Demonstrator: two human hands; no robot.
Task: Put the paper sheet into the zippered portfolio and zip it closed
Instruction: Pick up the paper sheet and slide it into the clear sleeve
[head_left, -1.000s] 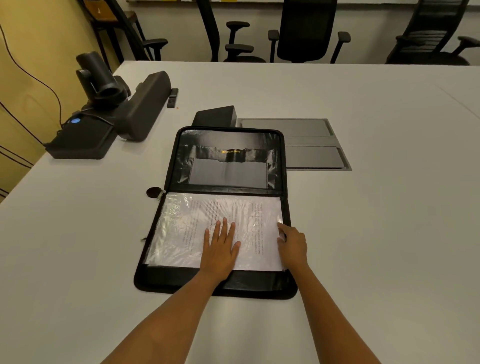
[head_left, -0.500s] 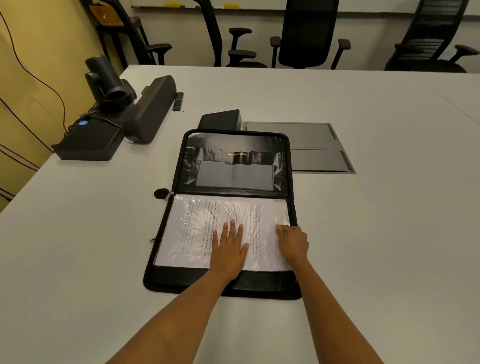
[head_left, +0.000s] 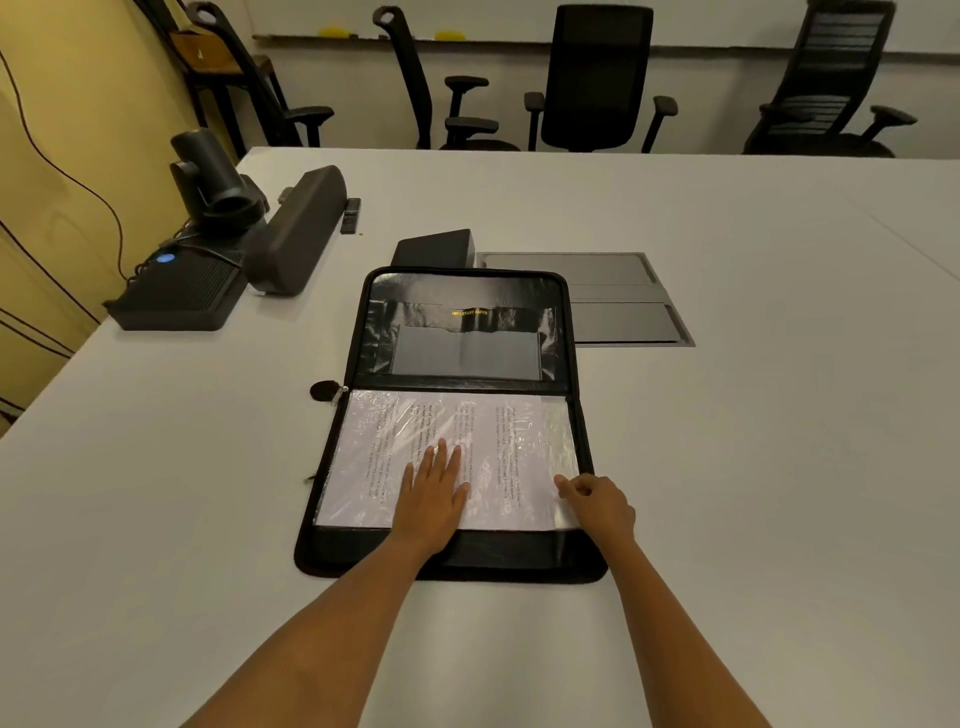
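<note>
Okay, zippered portfolio (head_left: 457, 558) lies wide open and flat on the white table (head_left: 753, 467), near the front edge, hinge running left to right. It is black, with a glossy lining and a padded rim with rounded corners. The far half carries a shiny black pocket (head_left: 524, 318) with small gold lettering too small to read, and a grey card (head_left: 467, 356) sits in it. A round dark zipper pull (head_left: 323, 391) lies on the table just beside the left end of the hinge; the zip is undone all round. The paper sheet (head_left: 374, 457) lies in the near half, white, with printed lines running sideways to the viewer, under crinkled clear plastic that catches glare. It fills that half almost edge to edge, with a black strip left bare along the near side. The left hand (head_left: 434, 499) rests palm down on the middle of the sheet, fingers straight and close together, pressing it flat. The right hand (head_left: 600, 506) sits at the sheet's right edge with fingers curled and thumb pointing left; cannot tell whether it pinches the sheet or only touches it. Well apart at far left stand a conference camera (head_left: 208, 176), a speaker bar (head_left: 296, 234) and a black box (head_left: 176, 291). A grey table hatch (head_left: 613, 296) lies just beyond the portfolio.
</note>
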